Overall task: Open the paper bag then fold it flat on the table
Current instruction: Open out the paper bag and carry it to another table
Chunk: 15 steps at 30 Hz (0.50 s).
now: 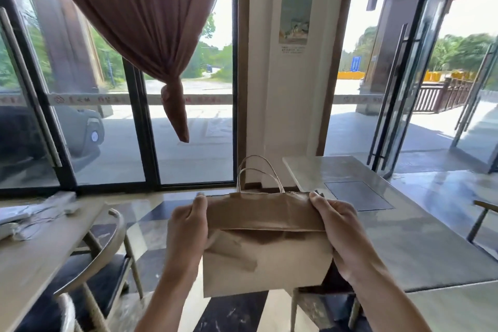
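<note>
A brown paper bag [265, 253] with twisted paper handles [258, 175] hangs in the air in front of me, above the floor between two tables. It is flattened, with its bottom flap folded up across the middle. My left hand [187, 226] grips the bag's left edge near the top. On the opposite side, my right hand [341, 226] holds the right edge, thumb on the upper corner. The handles stand up above the top rim.
A grey stone table [398, 229] with a dark inset panel [357, 195] stands to the right. A wooden table [35, 248] with white cables is on the left, a chair [105, 256] beside it. Glass doors, a tied curtain [172, 105] and a pillar lie ahead.
</note>
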Tool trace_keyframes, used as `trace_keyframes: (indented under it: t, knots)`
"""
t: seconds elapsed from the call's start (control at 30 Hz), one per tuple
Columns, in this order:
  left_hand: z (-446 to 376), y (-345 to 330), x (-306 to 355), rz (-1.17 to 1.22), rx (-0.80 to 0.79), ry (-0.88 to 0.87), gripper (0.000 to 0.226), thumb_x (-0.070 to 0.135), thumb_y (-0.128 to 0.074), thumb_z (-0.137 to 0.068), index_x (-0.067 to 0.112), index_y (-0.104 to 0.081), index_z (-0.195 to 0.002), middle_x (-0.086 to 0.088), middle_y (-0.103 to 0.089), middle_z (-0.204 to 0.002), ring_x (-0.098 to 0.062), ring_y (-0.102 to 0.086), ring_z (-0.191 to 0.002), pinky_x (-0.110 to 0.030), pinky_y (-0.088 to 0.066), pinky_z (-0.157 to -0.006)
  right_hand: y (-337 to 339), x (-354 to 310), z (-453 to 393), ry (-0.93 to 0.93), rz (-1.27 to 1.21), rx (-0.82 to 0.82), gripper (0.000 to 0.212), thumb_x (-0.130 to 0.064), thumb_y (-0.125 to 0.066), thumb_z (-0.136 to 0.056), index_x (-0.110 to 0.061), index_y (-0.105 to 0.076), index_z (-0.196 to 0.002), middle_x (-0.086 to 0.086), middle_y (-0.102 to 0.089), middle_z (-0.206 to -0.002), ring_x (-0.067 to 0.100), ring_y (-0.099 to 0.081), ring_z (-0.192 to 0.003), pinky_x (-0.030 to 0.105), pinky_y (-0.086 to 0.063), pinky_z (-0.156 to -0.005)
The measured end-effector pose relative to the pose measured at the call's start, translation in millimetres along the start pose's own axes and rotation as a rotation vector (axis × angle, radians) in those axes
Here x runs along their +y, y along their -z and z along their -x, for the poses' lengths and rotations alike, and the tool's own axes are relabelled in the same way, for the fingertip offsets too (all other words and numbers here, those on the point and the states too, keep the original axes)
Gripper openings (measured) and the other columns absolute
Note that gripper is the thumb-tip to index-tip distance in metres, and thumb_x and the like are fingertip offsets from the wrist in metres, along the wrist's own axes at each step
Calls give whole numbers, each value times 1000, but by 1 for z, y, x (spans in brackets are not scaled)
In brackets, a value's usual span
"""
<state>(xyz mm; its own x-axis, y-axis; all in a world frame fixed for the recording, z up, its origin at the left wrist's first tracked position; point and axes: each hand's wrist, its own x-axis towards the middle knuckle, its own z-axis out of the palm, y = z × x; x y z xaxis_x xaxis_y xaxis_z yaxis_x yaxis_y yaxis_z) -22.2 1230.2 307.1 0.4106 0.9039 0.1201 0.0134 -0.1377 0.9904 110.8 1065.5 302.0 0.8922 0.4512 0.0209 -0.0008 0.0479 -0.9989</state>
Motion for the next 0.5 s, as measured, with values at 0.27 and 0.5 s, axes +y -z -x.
trace_keyframes:
  t: [0.27, 0.5]
  knots:
    - [-136, -35, -12, 19, -98, -31, 52, 29, -45, -100, -13, -52, -69, -15, -51, -63, -20, -48, -56, -8, -32, -30, -53, 8, -116, 16, 34, 66, 47, -39, -51, -99, -12, -63, -63, 9, -57, -59, 22, -54, -51, 34, -41, -52]
    - [-247, -96, -33, 104, -138, 29, 46, 32, -45, -100, 2, -72, -78, -17, -69, -81, -22, -63, -71, -10, -38, -33, -77, 18, -236, 47, 86, 111, 49, -35, -50, -100, -2, -69, -69, 9, -65, -61, 21, -62, -54, 29, -48, -50]
